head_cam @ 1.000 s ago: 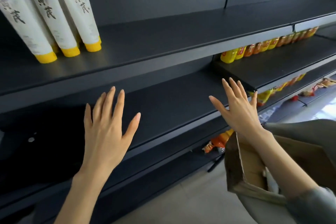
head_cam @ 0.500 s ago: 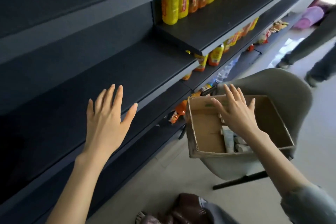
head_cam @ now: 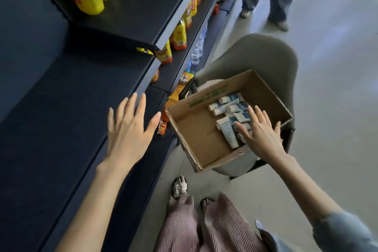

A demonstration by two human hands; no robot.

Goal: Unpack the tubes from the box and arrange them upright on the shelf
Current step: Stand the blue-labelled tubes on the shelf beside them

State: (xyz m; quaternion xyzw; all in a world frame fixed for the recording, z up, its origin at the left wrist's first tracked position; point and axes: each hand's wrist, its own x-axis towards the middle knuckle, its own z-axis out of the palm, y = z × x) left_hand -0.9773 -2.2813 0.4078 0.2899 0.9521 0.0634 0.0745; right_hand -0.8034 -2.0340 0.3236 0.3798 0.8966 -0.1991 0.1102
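The left hand [head_cam: 128,129] and right hand [head_cam: 259,135] are hovering, fingers spread, empty; bearing down on the tubes [head_cam: 229,112] risks tipping the box [head_cam: 196,135] off the chair [head_cam: 255,55].

- Grey-blue sleeve [head_cam: 345,231] on the right arm, pushed up to about the elbow
- Left forearm [head_cam: 98,200] bare
- Finely pleated mauve trousers [head_cam: 204,231], wide-legged
- Open-toed sandals [head_cam: 179,187]
- Long nails on left hand [head_cam: 127,135] and right hand [head_cam: 259,137]

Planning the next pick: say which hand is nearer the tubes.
Right. The right hand is over the tubes in the box; the left hand is outside it, over the shelf.
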